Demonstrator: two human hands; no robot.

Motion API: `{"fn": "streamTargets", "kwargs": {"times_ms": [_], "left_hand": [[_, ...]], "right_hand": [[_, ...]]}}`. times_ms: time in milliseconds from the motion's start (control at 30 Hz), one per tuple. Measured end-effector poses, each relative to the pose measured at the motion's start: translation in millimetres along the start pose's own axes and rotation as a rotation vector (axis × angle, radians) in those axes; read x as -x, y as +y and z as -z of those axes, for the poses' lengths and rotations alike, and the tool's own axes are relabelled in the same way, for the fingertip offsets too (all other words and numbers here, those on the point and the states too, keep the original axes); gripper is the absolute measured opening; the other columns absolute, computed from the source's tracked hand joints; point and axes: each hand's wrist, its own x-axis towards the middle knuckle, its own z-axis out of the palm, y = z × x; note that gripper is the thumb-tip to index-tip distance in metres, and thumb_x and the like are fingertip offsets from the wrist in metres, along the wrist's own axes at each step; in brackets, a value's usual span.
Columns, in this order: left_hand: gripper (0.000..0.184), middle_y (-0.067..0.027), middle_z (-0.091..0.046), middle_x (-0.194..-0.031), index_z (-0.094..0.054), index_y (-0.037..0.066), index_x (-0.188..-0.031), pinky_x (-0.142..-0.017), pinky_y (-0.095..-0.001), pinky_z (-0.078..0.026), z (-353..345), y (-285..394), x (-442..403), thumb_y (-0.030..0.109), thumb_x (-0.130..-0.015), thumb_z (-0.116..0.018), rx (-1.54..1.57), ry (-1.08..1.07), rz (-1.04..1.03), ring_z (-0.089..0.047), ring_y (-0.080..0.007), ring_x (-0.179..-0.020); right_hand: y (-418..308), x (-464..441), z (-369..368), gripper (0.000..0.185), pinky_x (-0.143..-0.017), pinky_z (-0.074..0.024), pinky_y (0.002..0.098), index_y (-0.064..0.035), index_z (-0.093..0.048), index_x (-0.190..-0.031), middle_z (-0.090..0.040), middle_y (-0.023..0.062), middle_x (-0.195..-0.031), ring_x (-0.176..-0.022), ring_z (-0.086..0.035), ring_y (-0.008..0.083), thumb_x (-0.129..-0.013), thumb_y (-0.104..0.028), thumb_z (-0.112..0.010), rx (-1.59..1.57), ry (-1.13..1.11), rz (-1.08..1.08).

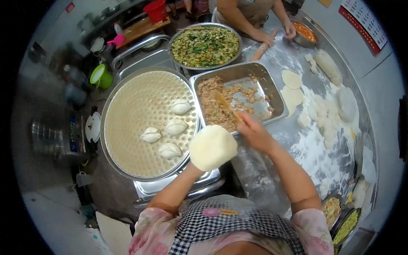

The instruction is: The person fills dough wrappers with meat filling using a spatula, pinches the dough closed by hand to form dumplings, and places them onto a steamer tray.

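Observation:
A round, flat dough wrapper (213, 148) lies over my left hand (195, 168), which is almost wholly hidden beneath it. My right hand (255, 132) is closed round the handle of a wooden spatula (228, 106), whose blade rests in the meat filling (212, 102). That filling sits in a rectangular metal tray (278, 100), heaped mostly on its left side. To the left, a large round perforated steamer tray (127, 106) carries several folded dumplings (176, 126).
Behind stands a bowl of chopped vegetables (206, 46). At the floured table's (263, 170) far side, a co-worker's hands (272, 36) hold a rolling pin (260, 50). Wrappers (292, 79) and dough pieces (325, 112) lie right. More filling bowls (346, 225) stand lower right.

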Motion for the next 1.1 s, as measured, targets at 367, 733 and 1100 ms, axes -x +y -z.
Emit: {"fn": "streamTargets", "kwargs": {"times_ms": [367, 733, 1100], "left_hand": [[0.023, -0.0053, -0.062, -0.096, -0.065, 0.014, -0.095, -0.078, -0.0391, -0.046, 12.1, -55.8, -6.0, 0.017, -0.072, -0.066, -0.346, 0.130, -0.213, -0.057, -0.0268, -0.092], [0.020, -0.0050, -0.061, -0.088, -0.064, 0.013, -0.088, -0.073, -0.0378, -0.046, -2.6, -76.6, -10.3, 0.013, -0.069, -0.063, -0.438, 0.195, -0.255, -0.058, -0.0266, -0.085], [0.010, -0.0090, -0.064, -0.084, -0.065, 0.011, -0.075, -0.068, -0.0407, -0.049, 27.3, -60.9, -21.5, 0.014, -0.078, -0.055, -0.389, 0.022, 0.045, -0.062, -0.0302, -0.080]], "right_hand": [[51.5, -133.6, 2.4, 0.019, -0.072, -0.0474, 0.0497, -0.0032, -0.059, -0.094, -0.062, 0.0241, -0.081, -0.080, -0.060, 0.0422, -0.077, -0.001, -0.051, 0.849, 0.221, -0.065], [28.7, -144.8, -27.8, 0.016, -0.071, -0.0469, 0.0486, -0.0006, -0.061, -0.094, -0.060, 0.0264, -0.081, -0.081, -0.059, 0.0422, -0.082, -0.008, -0.053, 0.504, -0.007, -0.087], [36.6, -126.8, -18.9, 0.015, -0.045, -0.0402, 0.0242, 0.0000, -0.060, -0.084, -0.059, 0.0049, -0.064, -0.051, -0.050, 0.0094, -0.089, -0.008, -0.048, -0.042, -0.243, -0.304]]}}
